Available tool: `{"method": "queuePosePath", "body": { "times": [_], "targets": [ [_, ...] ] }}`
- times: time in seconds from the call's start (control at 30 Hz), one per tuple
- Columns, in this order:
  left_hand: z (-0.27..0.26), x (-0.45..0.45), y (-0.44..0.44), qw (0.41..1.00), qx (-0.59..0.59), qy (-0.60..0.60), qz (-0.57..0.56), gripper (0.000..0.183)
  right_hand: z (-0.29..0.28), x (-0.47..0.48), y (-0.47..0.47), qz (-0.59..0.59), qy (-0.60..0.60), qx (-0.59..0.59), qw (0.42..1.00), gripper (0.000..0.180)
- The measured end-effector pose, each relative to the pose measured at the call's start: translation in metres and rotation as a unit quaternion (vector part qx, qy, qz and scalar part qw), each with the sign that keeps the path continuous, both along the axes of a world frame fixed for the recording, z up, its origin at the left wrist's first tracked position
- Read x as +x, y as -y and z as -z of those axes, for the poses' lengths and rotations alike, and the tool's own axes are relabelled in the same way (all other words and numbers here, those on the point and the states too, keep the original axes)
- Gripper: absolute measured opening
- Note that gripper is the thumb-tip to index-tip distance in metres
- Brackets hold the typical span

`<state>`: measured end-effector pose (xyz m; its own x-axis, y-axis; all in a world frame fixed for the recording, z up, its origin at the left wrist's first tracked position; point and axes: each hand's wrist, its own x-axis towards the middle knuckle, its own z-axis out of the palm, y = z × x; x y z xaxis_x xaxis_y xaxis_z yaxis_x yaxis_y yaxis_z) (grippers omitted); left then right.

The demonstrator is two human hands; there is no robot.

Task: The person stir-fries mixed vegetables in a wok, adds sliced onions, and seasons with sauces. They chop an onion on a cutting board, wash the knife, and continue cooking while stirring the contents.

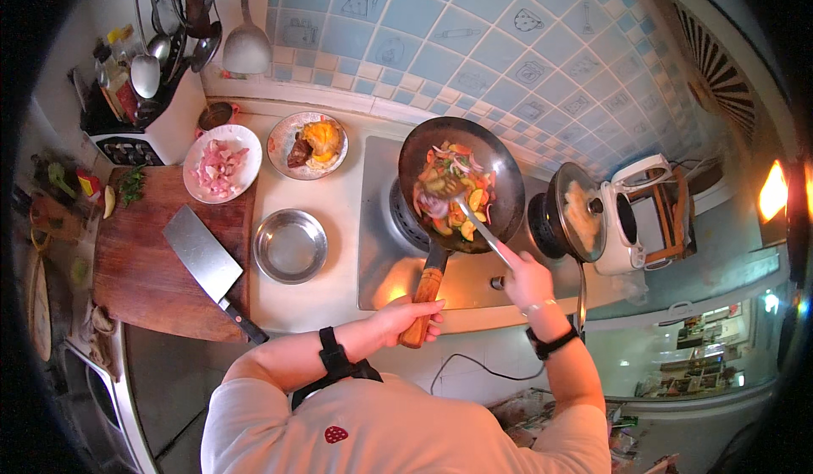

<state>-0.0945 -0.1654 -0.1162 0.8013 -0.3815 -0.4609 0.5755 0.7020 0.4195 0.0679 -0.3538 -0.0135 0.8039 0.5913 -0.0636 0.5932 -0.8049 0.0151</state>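
Note:
My left hand (406, 323) grips the wooden handle (429, 283) of a dark wok (507, 201), thumb across the top and fingers beneath. The wok sits over the left burner of a gas cooktop (381, 277), tilted a little. In my right hand (532, 281) is a metal spatula (477, 223), its blade down among the food. Sliced vegetables (467, 185), with purple onion strips and green and orange pieces, fill the middle of the wok. Part of the food is blurred around the spatula blade.
A glass-lidded pan (575, 210) stands on the right burner, beside a white appliance (621, 226). Left of the cooktop are a metal bowl (290, 245), a plate of eggs (322, 141) and a plate of raw meat pieces (221, 163). A cleaver (206, 255) lies on the wooden cutting board (140, 271).

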Motion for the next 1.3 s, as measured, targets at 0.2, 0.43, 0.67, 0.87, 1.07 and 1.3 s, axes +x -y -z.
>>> {"method": "queuePosePath", "body": {
  "times": [0.2,0.43,0.67,0.87,1.07,1.3],
  "targets": [
    [0.000,0.002,0.013,1.000,-0.001,-0.020,-0.003,0.032,-0.111,-0.009,0.081,0.051,-0.073,0.007,0.996,0.056],
    [-0.001,0.002,0.032,0.999,-0.001,-0.038,-0.037,0.027,-0.027,0.025,0.050,0.054,-0.097,-0.007,0.994,0.055],
    [-0.014,-0.003,0.034,0.993,0.100,-0.023,-0.057,0.024,-0.044,0.043,0.083,0.001,-0.284,0.204,0.937,0.052],
    [-0.009,0.000,0.053,0.990,0.093,0.002,-0.106,0.023,-0.048,0.006,0.107,-0.065,-0.290,0.082,0.951,0.053],
    [-0.008,0.000,0.061,0.986,0.095,0.012,-0.134,0.023,0.069,0.033,0.057,0.042,-0.298,0.365,0.881,0.053],
    [-0.009,-0.003,0.053,0.988,0.095,0.016,-0.120,0.020,0.049,0.058,0.023,0.046,-0.161,0.307,0.937,0.054]
  ]
}}
